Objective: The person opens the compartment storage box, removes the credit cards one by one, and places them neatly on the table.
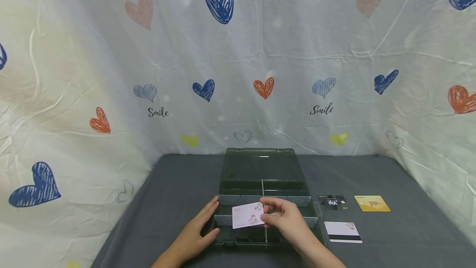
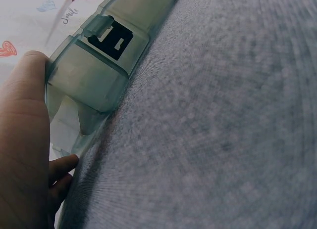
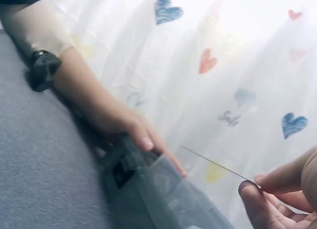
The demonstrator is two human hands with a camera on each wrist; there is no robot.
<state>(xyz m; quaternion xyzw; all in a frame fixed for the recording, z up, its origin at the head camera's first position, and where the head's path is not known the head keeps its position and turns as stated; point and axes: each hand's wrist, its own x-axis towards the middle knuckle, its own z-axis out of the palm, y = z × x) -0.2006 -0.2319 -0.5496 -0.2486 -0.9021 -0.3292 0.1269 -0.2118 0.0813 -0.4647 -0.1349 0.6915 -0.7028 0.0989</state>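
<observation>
A pale pink bank-style card point(image 1: 243, 215) with a floral print is pinched at its right edge by my right hand point(image 1: 284, 218). It is held over a dark green translucent compartment box point(image 1: 262, 164) whose lid is raised at the back. Seen edge-on in the right wrist view, the card point(image 3: 218, 166) sits between thumb and fingers. Along the box's left side rests my left hand point(image 1: 197, 228), fingers extended and thumb at the front corner. The left wrist view shows the box's front wall point(image 2: 89, 73) and black latch point(image 2: 119, 40) beside that thumb.
Right of the box lie a black VIP card point(image 1: 332, 202), a yellow card point(image 1: 372, 203) and a white card with a black stripe point(image 1: 343, 232). Grey cloth point(image 1: 156, 210) covers the table. A heart-printed curtain point(image 1: 238, 61) hangs behind it.
</observation>
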